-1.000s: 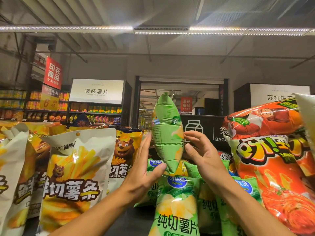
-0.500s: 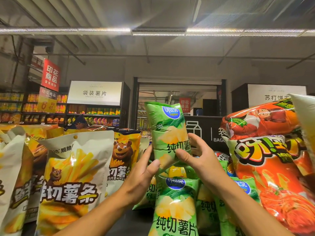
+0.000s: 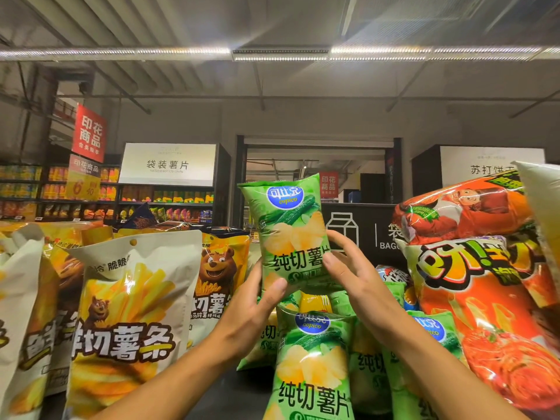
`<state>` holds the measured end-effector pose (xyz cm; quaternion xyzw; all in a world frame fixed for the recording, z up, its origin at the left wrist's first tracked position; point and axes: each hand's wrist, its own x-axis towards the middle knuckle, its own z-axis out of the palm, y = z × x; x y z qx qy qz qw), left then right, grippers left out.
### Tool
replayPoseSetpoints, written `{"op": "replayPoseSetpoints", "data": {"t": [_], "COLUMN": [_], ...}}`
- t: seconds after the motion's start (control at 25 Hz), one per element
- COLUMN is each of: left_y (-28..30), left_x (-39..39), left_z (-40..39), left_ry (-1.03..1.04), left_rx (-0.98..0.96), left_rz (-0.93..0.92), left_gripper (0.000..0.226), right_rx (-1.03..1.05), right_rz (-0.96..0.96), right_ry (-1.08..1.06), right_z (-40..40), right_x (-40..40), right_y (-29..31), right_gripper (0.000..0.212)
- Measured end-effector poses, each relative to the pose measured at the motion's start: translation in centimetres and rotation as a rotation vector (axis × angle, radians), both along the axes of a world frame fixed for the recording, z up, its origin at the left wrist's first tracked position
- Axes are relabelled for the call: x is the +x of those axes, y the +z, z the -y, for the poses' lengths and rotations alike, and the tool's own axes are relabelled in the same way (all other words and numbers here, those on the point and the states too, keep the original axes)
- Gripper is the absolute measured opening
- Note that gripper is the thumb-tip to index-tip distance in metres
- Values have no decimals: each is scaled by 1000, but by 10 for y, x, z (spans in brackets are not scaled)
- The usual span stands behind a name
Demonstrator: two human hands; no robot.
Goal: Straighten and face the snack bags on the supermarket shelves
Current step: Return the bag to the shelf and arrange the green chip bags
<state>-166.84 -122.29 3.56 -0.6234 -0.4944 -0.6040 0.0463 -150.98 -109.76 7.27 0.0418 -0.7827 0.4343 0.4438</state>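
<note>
Both hands grip a green chip bag (image 3: pixel 289 234) by its lower edges, left hand (image 3: pixel 253 313) and right hand (image 3: pixel 353 277), holding it upright, front facing, above more green bags (image 3: pixel 312 368) on the shelf.

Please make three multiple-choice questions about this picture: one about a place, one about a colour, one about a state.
1. Where does the white fries bag stand, seen from the held bag?
A. left
B. right
C. behind

2. What colour is the held bag?
A. orange
B. green
C. purple

3. How is the held bag turned?
A. edge-on
B. back to the camera
C. front to the camera

1 A: the white fries bag is left of the held bag.
2 B: its pack is green.
3 C: the logo shows while the left hand and right hand grip it.
</note>
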Motion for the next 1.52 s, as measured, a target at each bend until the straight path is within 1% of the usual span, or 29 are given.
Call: {"op": "replayPoseSetpoints", "data": {"t": [0.12,0.24,0.32,0.44,0.48,0.6,0.72,0.8,0.92,0.96,1.04,1.08,1.16,1.24,1.36,1.44,1.52], "left_y": [1,0,-1,0,0,4,7,7,5,5,6,7,7,9,11,9,6], "left_x": [-2,-3,-2,-4,-3,0,1,-1,-6,-6,-2,-1,-1,-3,-8,-13,-19], "left_z": [-2,-2,-1,0,0,3,6,5,4,5,7,7,7,8,7,5,3], "left_ry": [38,82,114,158,152,85,108,133,197,223,239,232,240,307,433,495,526], "left_rx": [53,58,55,50,47,40,52,94,123,121,94,78,79,115,145,96,-15], "left_rz": [16,13,9,-4,-5,25,41,26,7,-6,-12,-1,31,61,152,201,260], "left_gripper": [56,59,59,66,66,47,40,44,65,68,61,61,69,72,65,63,71], "right_rx": [-23,-20,-16,-5,0,23,30,12,30,46,69,77,81,72,65,80,91], "right_rz": [-31,-47,-46,-53,-52,-40,-33,-36,-33,-32,-35,-35,-27,-4,43,78,101], "right_ry": [-13,-35,-44,-45,-49,-58,-44,-31,-79,-109,-141,-148,-144,-143,-160,-185,-200], "right_z": [1,0,-1,0,1,3,4,4,4,4,3,2,1,1,0,-2,-3], "right_x": [-1,-2,-2,-2,-2,-2,-3,-4,-5,-5,-5,-6,-7,-10,-13,-12,-11], "right_y": [1,0,0,-2,-2,-3,-3,-4,-4,-4,-4,-4,-5,-6,-8,-8,-9], "right_gripper": [56,45,48,52,54,63,58,54,55,55,57,60,58,49,37,36,36]}}
